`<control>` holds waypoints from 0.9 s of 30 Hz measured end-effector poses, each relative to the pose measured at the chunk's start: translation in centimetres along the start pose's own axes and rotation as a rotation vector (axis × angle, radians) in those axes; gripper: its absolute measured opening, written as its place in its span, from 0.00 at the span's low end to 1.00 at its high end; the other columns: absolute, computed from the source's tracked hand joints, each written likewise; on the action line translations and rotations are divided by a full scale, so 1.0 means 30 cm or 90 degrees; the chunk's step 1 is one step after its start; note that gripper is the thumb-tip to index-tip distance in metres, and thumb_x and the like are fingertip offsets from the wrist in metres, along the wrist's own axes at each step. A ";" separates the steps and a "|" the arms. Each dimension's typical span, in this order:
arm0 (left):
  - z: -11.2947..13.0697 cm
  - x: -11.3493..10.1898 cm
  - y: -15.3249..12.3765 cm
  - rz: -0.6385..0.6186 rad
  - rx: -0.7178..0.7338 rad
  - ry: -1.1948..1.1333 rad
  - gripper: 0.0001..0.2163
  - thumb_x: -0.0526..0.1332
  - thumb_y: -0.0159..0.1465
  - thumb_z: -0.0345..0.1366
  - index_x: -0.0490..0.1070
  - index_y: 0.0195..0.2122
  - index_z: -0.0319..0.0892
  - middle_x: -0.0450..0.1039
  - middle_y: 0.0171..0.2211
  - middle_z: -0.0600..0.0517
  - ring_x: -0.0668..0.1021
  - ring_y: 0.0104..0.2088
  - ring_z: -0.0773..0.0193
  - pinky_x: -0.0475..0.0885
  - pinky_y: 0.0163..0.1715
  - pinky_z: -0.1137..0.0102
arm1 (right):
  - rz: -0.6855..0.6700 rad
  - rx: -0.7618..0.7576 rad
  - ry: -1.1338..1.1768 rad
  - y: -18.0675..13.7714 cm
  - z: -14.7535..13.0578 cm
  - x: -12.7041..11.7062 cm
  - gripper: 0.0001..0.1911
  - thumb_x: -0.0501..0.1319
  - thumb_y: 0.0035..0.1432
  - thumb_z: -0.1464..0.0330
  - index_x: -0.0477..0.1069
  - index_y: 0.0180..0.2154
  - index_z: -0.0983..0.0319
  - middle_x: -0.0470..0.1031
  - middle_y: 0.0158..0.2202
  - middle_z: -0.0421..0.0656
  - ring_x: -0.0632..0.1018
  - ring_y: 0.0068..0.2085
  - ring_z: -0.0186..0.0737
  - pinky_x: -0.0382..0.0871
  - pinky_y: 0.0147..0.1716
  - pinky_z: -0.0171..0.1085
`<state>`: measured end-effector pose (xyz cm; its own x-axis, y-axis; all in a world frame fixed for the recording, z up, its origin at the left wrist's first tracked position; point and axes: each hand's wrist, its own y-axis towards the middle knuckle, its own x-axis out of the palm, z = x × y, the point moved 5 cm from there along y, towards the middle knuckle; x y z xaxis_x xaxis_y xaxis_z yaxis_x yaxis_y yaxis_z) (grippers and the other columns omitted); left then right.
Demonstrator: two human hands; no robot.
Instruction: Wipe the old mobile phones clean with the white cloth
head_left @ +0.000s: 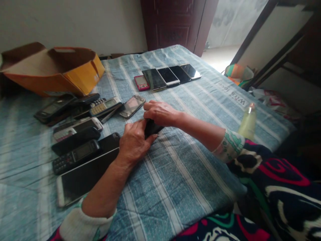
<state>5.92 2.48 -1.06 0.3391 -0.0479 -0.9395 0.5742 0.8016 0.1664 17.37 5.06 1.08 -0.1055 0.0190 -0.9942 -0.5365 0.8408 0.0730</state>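
Note:
Both my hands meet at the middle of the blue striped cloth (175,167). My left hand (134,142) and my right hand (162,113) are closed together around a small black phone (151,128), which is mostly hidden by the fingers. To the left lies a heap of old phones (82,134), keypad models and a large black-screened one (82,179). A silver phone (132,106) lies just beyond my hands.
A row of several smartphones (170,77) lies at the far side, with a small red phone (141,83) at its left end. An open orange cardboard box (75,72) stands at the back left. A pale plastic bottle (248,122) stands at the right edge.

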 end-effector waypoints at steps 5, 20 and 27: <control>0.006 -0.005 -0.002 -0.006 -0.017 0.023 0.18 0.63 0.58 0.44 0.67 0.46 0.40 0.73 0.43 0.44 0.72 0.47 0.46 0.69 0.45 0.56 | -0.014 0.059 -0.017 0.002 0.064 0.005 0.14 0.49 0.60 0.79 0.72 0.35 0.67 0.67 0.40 0.46 0.67 0.43 0.41 0.59 0.39 0.37; 0.007 -0.001 -0.002 0.003 -0.001 0.010 0.19 0.63 0.57 0.43 0.68 0.47 0.40 0.74 0.44 0.43 0.73 0.47 0.45 0.70 0.44 0.56 | -0.004 0.033 -0.061 0.016 0.047 0.007 0.14 0.49 0.59 0.79 0.74 0.36 0.66 0.70 0.41 0.48 0.69 0.43 0.43 0.58 0.35 0.36; 0.012 -0.001 -0.002 0.013 0.010 0.007 0.20 0.63 0.56 0.42 0.68 0.47 0.39 0.73 0.46 0.43 0.72 0.48 0.45 0.69 0.45 0.57 | -0.026 0.170 -0.083 -0.044 0.169 -0.011 0.15 0.50 0.58 0.78 0.74 0.39 0.68 0.70 0.44 0.53 0.70 0.45 0.48 0.62 0.39 0.39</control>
<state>6.15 2.24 -0.95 0.3421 -0.0253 -0.9393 0.5788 0.7932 0.1894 22.37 6.70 0.90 0.0300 0.0373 -0.9989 -0.2964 0.9547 0.0267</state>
